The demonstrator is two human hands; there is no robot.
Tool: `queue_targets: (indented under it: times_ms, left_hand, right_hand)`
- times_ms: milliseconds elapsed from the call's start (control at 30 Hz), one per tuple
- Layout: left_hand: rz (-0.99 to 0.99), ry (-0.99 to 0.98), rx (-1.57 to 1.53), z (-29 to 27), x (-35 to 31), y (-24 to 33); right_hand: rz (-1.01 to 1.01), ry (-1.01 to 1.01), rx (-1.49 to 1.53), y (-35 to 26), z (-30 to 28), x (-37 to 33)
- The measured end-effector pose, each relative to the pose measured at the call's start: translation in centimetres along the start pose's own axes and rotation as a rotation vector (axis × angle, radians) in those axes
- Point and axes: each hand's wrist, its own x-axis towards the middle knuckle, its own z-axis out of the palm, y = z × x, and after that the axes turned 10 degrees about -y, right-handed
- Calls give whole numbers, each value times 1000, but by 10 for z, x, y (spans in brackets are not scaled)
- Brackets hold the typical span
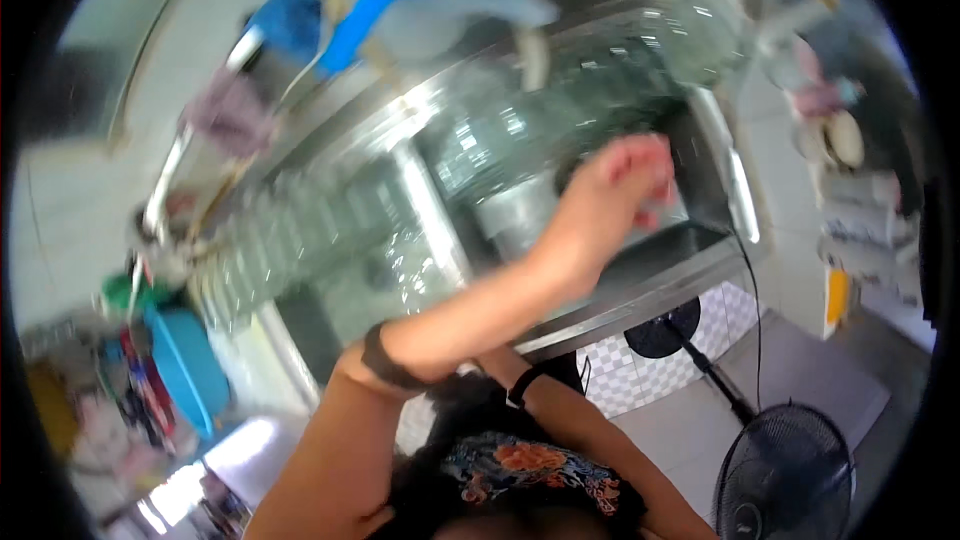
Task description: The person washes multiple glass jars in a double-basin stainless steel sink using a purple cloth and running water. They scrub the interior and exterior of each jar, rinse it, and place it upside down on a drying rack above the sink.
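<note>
Over the sink [737, 175], left fingers [650, 162], glassware [600, 90] beyond

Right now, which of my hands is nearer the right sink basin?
Left: your left hand is over the basin; your right wrist is outside its front edge, that hand hidden.

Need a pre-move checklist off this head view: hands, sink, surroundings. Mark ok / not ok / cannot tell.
1. Left hand in view over the right basin: ok.
2. Left hand's grip: cannot tell; fingers are motion-blurred.
3. Right hand visible: not ok; hidden behind the left forearm.
4. Clear containers on both sides of the metal divider: ok.
5. Black cable off the sink: cannot tell; it passes the right front corner in this view.
6. Black fan's guard fitted: ok.
</note>
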Motion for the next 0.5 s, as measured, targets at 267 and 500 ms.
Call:
queue_targets:
  times_ms: [267, 500]
  left_hand:
    - [-172, 895, -55, -247, -265, -122]
    - [-103, 1471, -694, -490, -345, -245]
  right_hand:
    - [-39, 142, -1039, -1, 17, 27]
    - [271, 457, -297, -41, 19, 56]
